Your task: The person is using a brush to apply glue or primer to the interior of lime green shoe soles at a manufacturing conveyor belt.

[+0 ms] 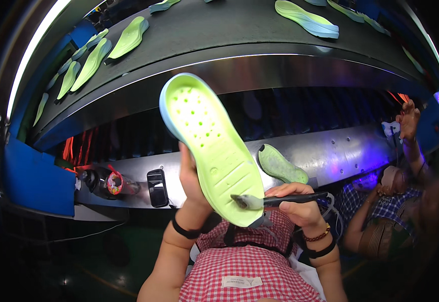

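Note:
My left hand (188, 176) grips the left edge of a large shoe sole (222, 146), lime green inside with a pale blue rim. The sole is tilted toward me, its dimpled end up and its grooved end down. My right hand (300, 205) is closed around the black handle of a brush (276, 201). The brush's bristles touch, or hover just over, the lower grooved part of the sole; I cannot tell which. A second green sole (283, 165) lies on the metal ledge (325, 151), right of the held one. The fingers of my left hand are partly hidden behind the sole.
Beyond a metal rail (275, 68), a dark conveyor belt (214, 32) carries several green and blue soles. A dark bottle (94, 181) and a small black case (157, 187) stand left on the ledge. At right, a co-worker's hand (408, 121) is raised near a bluish-white object.

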Tool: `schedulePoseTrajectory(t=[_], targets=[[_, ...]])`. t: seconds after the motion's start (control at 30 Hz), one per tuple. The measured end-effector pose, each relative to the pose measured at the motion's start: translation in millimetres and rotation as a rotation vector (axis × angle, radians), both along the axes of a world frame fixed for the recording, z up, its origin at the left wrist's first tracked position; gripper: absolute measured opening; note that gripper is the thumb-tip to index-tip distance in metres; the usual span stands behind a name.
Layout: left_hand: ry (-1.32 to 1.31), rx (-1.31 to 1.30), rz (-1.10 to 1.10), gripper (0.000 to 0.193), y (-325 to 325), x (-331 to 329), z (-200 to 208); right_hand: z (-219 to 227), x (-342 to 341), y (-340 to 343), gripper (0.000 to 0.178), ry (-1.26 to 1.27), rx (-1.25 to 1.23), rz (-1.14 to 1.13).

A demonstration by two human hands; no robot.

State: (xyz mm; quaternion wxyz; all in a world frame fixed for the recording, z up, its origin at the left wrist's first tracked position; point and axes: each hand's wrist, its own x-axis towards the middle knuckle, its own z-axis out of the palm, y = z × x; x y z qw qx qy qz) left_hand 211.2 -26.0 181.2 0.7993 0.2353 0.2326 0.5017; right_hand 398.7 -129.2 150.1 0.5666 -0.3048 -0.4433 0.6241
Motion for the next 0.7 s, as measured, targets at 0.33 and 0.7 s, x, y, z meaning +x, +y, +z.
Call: schedulePoseTrajectory(t=[0.33, 0.7], targets=[[-0.375, 0.003, -0.127, 0.066, -31, 6, -45, 16, -15, -2, 0.023, -0.311, 0.109, -0.098], [-0.289, 0.052, -0.167, 0.06, -15, -4, -52, 34, 2, 16, 0.023, -0.567, 0.31, 0.083]])
